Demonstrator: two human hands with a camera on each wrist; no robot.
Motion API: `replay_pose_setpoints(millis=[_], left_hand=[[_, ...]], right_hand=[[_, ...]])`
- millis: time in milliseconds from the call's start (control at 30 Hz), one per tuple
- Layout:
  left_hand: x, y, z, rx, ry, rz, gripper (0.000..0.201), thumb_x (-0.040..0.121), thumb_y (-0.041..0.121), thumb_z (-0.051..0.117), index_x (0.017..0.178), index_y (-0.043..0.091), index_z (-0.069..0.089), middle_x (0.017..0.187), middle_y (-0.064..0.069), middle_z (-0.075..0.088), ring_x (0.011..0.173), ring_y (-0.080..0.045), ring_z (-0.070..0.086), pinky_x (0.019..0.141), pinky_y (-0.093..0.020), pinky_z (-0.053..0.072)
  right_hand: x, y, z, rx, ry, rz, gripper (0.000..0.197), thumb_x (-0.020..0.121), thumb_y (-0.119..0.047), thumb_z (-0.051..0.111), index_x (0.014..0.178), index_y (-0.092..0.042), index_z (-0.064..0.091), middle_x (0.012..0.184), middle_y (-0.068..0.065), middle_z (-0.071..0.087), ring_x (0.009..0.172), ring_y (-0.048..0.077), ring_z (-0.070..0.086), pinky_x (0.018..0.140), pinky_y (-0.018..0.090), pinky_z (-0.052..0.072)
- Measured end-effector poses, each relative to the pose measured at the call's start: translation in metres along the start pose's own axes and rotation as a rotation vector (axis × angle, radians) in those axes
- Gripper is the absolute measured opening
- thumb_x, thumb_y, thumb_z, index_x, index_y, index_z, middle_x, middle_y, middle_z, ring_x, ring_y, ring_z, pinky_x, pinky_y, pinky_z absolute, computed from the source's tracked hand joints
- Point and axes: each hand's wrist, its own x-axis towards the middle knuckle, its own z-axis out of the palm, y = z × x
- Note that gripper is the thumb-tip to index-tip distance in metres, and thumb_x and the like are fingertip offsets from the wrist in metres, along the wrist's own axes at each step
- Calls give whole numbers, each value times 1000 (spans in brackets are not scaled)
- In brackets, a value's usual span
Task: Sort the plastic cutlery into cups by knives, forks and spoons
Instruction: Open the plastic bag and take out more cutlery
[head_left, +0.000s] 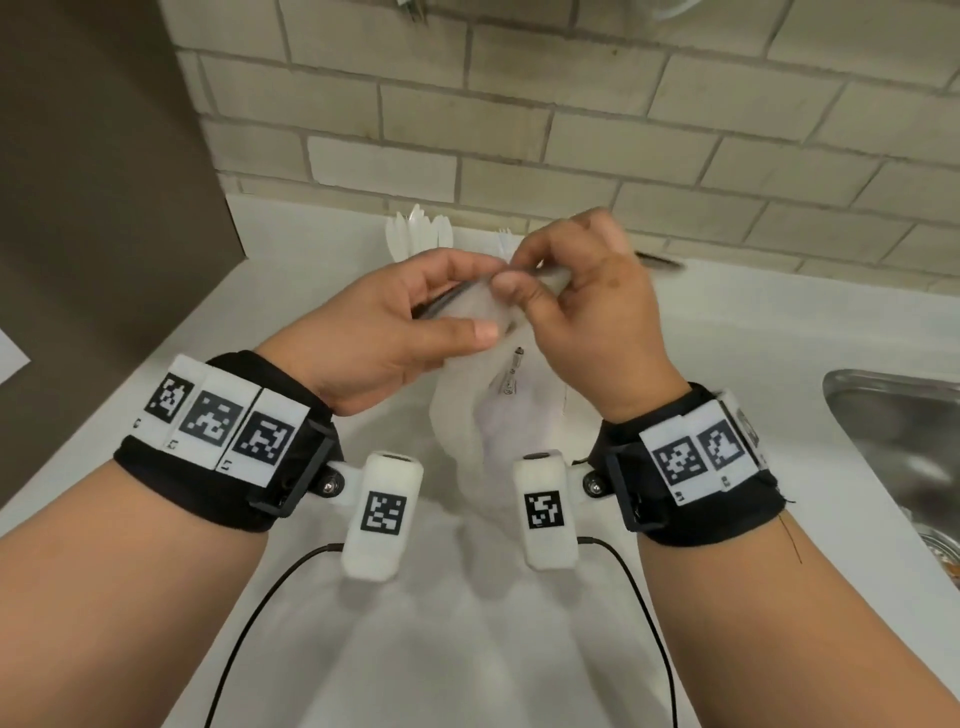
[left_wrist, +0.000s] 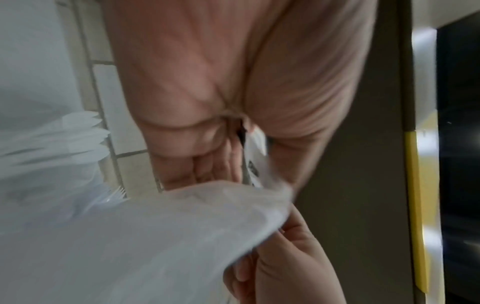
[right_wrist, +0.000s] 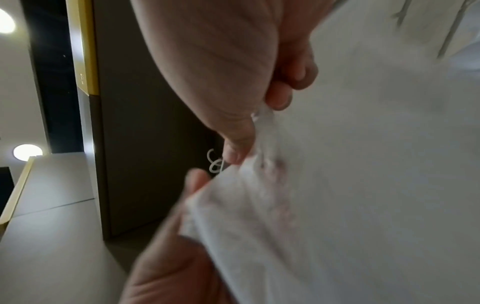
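Observation:
Both hands hold a white, thin bag (head_left: 493, 415) up over the white counter (head_left: 363, 649). My left hand (head_left: 488, 299) pinches the bag's top edge, where a dark strip runs. Right beside it, my right hand (head_left: 514, 273) pinches the same edge. A small metal pull (head_left: 511, 374) shows on the bag's front. Behind the hands, white plastic cutlery tips (head_left: 415, 234) and fork tines (head_left: 506, 241) stand upright; whatever holds them is hidden. The left wrist view shows the left hand (left_wrist: 207, 164), the bag (left_wrist: 155, 236) and cutlery tips (left_wrist: 85, 139). The right wrist view shows the right hand (right_wrist: 246, 133) on the bag (right_wrist: 324, 185).
A steel sink (head_left: 893, 441) lies at the counter's right. A dark panel (head_left: 104, 208) stands on the left, and a pale brick-tile wall (head_left: 571, 130) runs behind. A blurred dark object (head_left: 660, 262) shows behind my right hand.

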Motion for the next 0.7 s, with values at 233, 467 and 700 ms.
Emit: replay_pose_setpoints(millis=[233,467,700], left_hand=[[5,8,-4,372,560,148,23,70,10,81,77,19,61,65,-4,67,57,-10,64,55,-26,54],[3,13,10,686,576,246,41,68,20,82,79,31,45,65,-9,68,54,-8,59,57,-10,45],[-1,17,-17,782,709,254,35,71,24,81,90,29,53,61,3,52,54,-8,49,53,-6,37]], right_hand=[[10,-18,-14,-86,6,36,15,84,-28,65,95,-22,72,94,-12,62,88,-1,53,75,7,38],[14,-36,0,-50,-113,-57,15,80,-38,64,86,-29,74,85,-13,67,86,22,52,82,45,44],[15,-6,-11,-271,-143,82,6,87,-21,60,85,-25,64,91,-9,62,93,21,56,86,42,40]])
